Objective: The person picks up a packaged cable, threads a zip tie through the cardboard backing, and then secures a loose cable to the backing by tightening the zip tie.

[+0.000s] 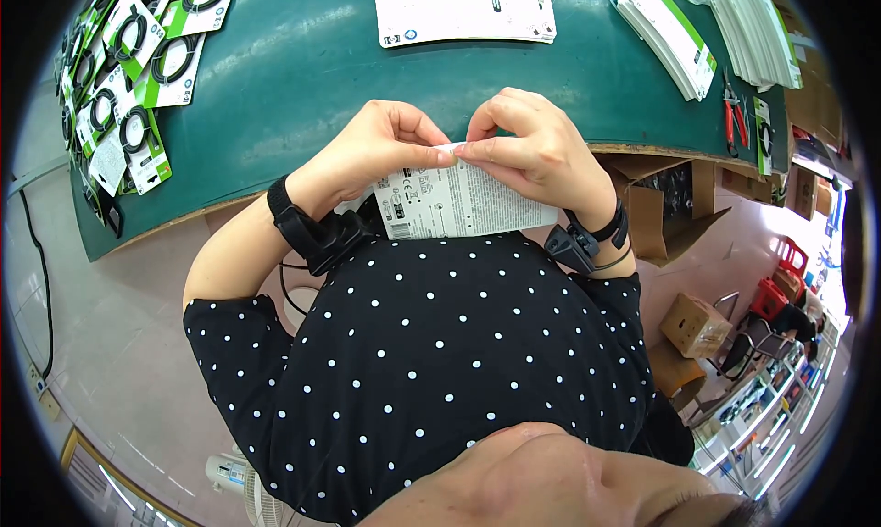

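Observation:
Close to my chest, at the near edge of the table, both hands pinch the top edge of a white printed packaging card (459, 201). Small text and a barcode cover the side facing up. My left hand (390, 151) has thumb and forefinger closed on the edge near its middle. Right beside it, my right hand (537, 151) pinches the same edge, the two sets of fingertips almost touching. Whatever small thing may lie between the fingertips is hidden. The card's lower edge rests near my dotted shirt.
The green table (294, 96) carries a pile of carded black cables (133, 77) at left. A green-and-white card stack (465, 18) lies ahead; two more, a fanned stack (668, 36) and a white stack (757, 39), lie right, near red-handled pliers (734, 119). An open cardboard box (653, 220) stands below.

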